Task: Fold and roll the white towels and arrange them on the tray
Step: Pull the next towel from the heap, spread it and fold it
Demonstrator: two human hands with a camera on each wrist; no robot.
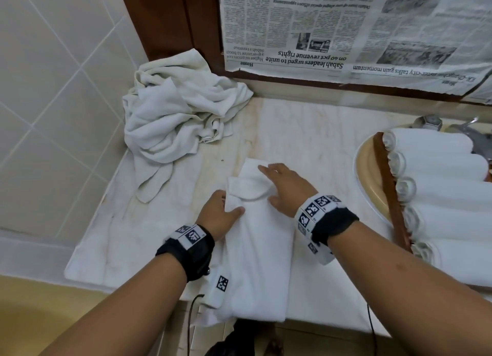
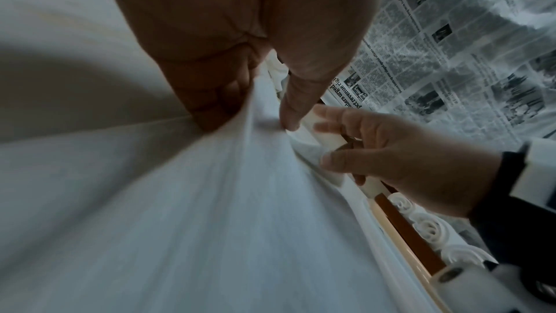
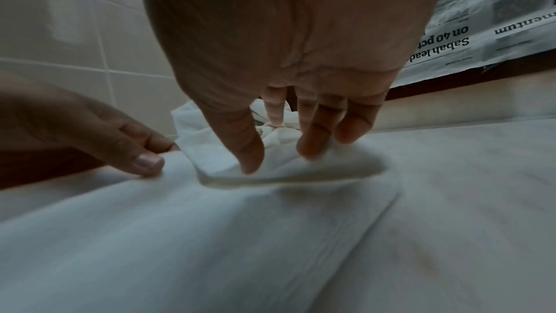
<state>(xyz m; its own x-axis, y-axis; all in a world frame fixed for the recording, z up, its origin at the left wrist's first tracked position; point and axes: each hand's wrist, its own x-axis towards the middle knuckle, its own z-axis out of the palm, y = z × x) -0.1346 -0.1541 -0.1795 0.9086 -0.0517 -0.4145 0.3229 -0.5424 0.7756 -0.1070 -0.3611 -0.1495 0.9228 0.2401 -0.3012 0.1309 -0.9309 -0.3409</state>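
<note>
Marble counter (image 1: 314,132) carries all; tray (image 1: 394,196) at right edge, filled with rolled towels (image 1: 436,169); crumpled towel pile (image 1: 175,116) far left; folded towel (image 1: 258,254) centre; left hand (image 1: 219,214) pinches its edge, right hand (image 1: 286,188) fingers (image 3: 313,142) straight, pressing far fold

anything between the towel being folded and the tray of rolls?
Nothing: in the head view only bare counter separates the folded towel from the tray.
</note>
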